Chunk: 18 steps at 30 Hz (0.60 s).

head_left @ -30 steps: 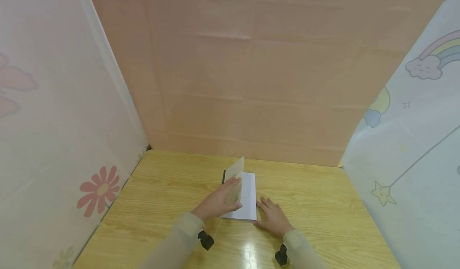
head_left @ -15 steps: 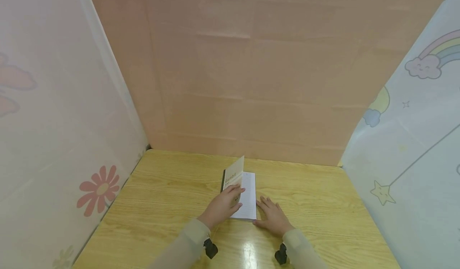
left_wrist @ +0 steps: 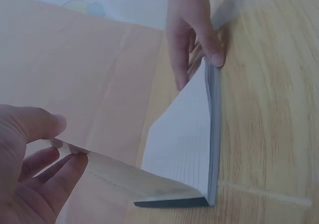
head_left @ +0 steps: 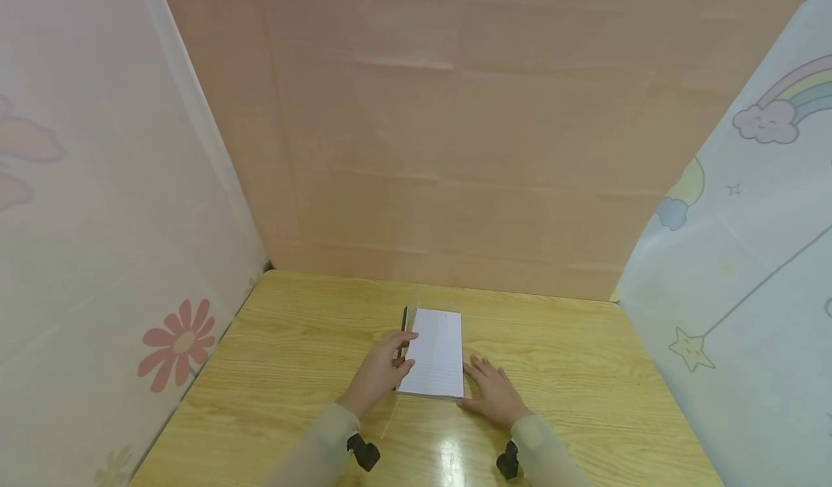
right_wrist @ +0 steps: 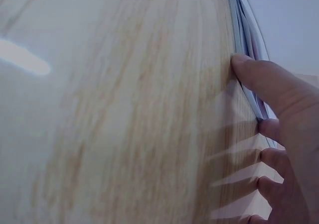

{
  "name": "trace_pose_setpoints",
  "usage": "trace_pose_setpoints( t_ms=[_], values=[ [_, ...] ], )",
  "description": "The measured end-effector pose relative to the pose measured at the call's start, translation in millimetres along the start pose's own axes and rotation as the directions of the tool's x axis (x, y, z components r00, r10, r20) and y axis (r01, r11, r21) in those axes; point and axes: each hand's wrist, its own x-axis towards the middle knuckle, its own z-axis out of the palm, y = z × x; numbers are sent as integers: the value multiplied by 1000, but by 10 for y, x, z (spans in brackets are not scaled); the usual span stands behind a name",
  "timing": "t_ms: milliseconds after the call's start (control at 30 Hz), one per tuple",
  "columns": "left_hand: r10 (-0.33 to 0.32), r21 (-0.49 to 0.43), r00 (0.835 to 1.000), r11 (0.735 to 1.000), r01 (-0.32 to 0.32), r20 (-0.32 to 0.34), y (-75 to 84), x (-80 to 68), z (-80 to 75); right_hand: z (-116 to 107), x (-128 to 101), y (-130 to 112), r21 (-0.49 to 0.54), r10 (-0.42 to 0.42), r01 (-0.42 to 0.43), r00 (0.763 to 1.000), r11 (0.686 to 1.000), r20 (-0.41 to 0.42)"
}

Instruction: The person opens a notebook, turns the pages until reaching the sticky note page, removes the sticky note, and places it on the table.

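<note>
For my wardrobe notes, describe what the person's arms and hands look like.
Long, pale cream sleeves come down to both wrists, and a small black block sits at each wrist. The left hand and right hand wear no gloves.

Notebook [head_left: 437, 360] at the middle of the table [head_left: 292, 350]

The notebook lies on the table, its raised cover [head_left: 412, 317] along the left edge. The left hand [head_left: 378, 369] is on that side, the cover between thumb and fingers. The right hand [head_left: 497, 394] rests on the table at the notebook's right edge, thumb at the near corner. Behind the table stands a back wall [head_left: 448, 147], between a left wall [head_left: 117, 220] and a right wall [head_left: 767, 256].
</note>
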Motion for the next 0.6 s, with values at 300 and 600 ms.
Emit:
trace_pose_setpoints(
  t_ms=[300,600],
  values=[
    [-96,-79,972,994,81,-213,-152,-169,-216,3,-5,1,6,-1,1,1000,1000,7],
    [-293,-171,894,954,248,-339,-420,-284,-357,-6,-6,-6,18,0,0,1000,1000,5]
  ],
)
